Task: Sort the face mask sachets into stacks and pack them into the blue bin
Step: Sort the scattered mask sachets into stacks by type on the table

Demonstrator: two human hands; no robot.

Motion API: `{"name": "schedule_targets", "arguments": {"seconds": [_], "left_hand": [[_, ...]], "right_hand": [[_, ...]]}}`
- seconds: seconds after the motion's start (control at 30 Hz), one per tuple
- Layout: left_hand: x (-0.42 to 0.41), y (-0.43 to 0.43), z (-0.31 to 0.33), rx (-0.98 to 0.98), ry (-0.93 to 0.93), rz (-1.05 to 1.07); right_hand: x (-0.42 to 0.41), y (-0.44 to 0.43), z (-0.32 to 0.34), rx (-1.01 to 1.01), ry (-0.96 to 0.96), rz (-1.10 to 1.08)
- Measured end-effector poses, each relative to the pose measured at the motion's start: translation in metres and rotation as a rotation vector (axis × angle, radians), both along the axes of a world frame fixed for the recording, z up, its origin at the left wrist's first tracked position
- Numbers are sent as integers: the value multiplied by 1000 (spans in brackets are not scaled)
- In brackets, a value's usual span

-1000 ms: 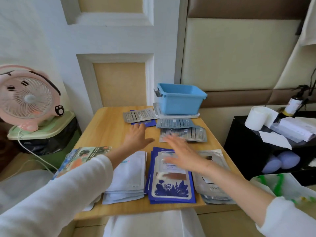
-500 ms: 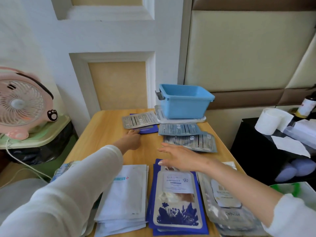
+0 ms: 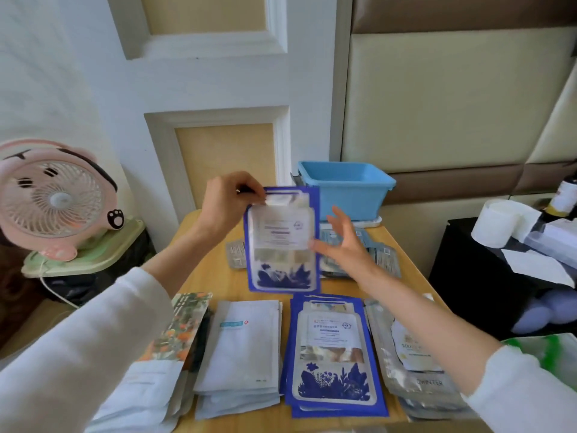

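Observation:
My left hand [image 3: 229, 203] pinches the top edge of a blue-and-white sachet [image 3: 282, 242] and holds it upright above the wooden table [image 3: 218, 285]. My right hand [image 3: 345, 245] is spread open, fingertips at the sachet's right edge. Below it lies a stack of matching blue sachets [image 3: 334, 354]. A white sachet stack [image 3: 242, 351] sits to its left, a silver sachet stack [image 3: 412, 357] to its right, and an orange-patterned stack [image 3: 184, 326] at far left. The blue bin [image 3: 346, 185] stands empty at the table's far edge. Grey sachets [image 3: 379, 254] lie before it.
A pink desk fan [image 3: 54, 198] stands on a green stool left of the table. A black cabinet [image 3: 487, 276] with a paper roll [image 3: 499, 223] and a bottle is on the right. A wall and door panel rise behind the table.
My left hand took a blue sachet from the far side of the table and lifted it upright. My right hand rose from the table to its right edge.

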State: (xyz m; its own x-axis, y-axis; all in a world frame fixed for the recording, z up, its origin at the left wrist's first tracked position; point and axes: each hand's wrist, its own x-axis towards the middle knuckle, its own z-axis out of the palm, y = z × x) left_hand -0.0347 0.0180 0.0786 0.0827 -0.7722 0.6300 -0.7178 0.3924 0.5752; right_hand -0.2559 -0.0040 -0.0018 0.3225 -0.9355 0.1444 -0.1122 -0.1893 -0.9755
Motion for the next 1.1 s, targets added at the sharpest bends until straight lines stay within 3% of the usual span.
{"name": "schedule_targets", "arguments": {"seconds": [0.13, 0.2, 0.3, 0.53, 0.7, 0.8, 0.83, 0.87, 0.93, 1.0, 1.1], "left_hand": [[-19, 23, 9, 78, 649, -165], [-22, 30, 3, 301, 851, -261], [-30, 38, -18, 684, 579, -336], [-48, 38, -38, 797, 525, -287], [-73, 56, -70, 982, 186, -88], [-85, 66, -90, 1061, 90, -23], [-89, 69, -94, 1062, -45, -14], [-91, 71, -96, 1012, -313, 28], [-95, 72, -101, 743, -839, 134], [-99, 68, -106, 543, -949, 11], [-104, 61, -114, 605, -916, -459]], "right_hand": [[-3, 3, 33, 104, -242, 148], [-4, 7, 36, 111, -349, 107], [-9, 10, 34, 145, -408, 32], [-33, 14, 28, 232, -170, 69], [-57, 23, 3, 443, 425, 129], [-62, 32, -17, 474, 772, 151], [-61, 34, -23, 444, 871, 149], [-61, 36, -27, 390, 967, 142], [-60, 38, -30, 229, 1170, 134], [-58, 32, -27, 68, 1328, 85], [-60, 10, -17, -49, 1206, -131]]}}
